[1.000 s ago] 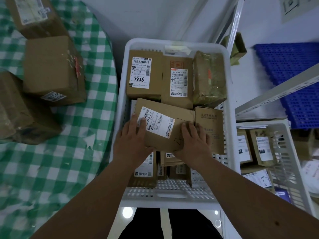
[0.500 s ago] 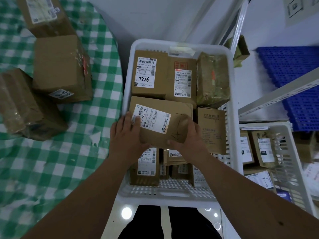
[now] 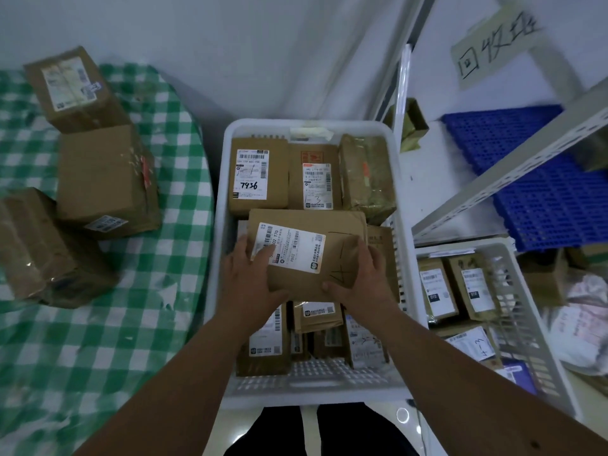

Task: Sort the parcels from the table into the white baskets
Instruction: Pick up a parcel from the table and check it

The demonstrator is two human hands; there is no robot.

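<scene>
Since a second ago the flat brown parcel (image 3: 306,255) has slid toward the far end of the near white basket (image 3: 218,225) with both my hands on it. It now lies flat across the middle of the basket, on top of other parcels, its far edge meeting the row of three at the far end.

Left hand (image 3: 251,284): on the parcel's near left corner, fingers (image 3: 265,255) spread apart and laid over the white label, thumb against the near edge. Right hand (image 3: 360,281): on the near right corner, fingers curled over the top beside a pen mark, thumb on the near edge. Both clamped on the same parcel.

Far row, left to right: one box marked 7936 (image 3: 256,176), one with a narrow label (image 3: 314,179), one wrapped in shiny tape (image 3: 367,179). More parcels stand on edge at the near end, below my wrists.

Left: desk under green checked cloth (image 3: 131,324), with three cardboard boxes (image 3: 102,179) close together.

Right: second white basket (image 3: 523,327) holding labelled parcels, beneath a grey metal shelf frame (image 3: 513,159); blue plastic grid (image 3: 533,172) beyond it. Handwritten paper sign (image 3: 496,44) on the wall, far right.
</scene>
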